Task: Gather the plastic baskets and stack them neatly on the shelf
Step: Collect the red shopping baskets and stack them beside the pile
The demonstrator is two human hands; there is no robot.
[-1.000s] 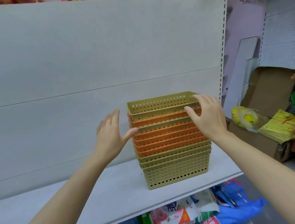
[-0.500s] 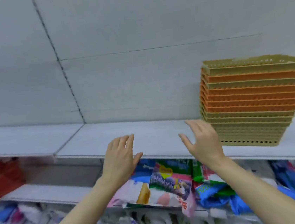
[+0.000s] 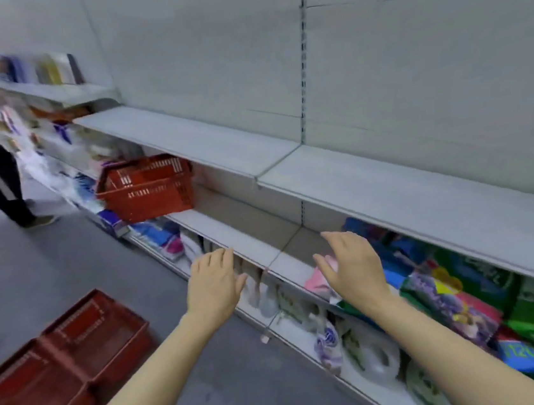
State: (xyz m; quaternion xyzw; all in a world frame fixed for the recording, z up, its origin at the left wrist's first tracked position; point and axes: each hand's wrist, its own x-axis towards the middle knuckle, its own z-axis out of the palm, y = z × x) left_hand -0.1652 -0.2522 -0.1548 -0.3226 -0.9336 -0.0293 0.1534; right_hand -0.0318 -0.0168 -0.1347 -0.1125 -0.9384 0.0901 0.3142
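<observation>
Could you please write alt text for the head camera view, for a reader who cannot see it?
Two bare, empty hands, left hand and right hand, reach forward beside long grey store shelves. A red basket sits on a lower shelf, and two more red baskets stand on the floor at left.

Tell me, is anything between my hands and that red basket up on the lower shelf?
Nothing visible blocks it. Both the left hand and right hand are open and empty, and only open aisle and bare shelf edge lie between them and the red basket, which sits further left along the lower shelf.
</observation>
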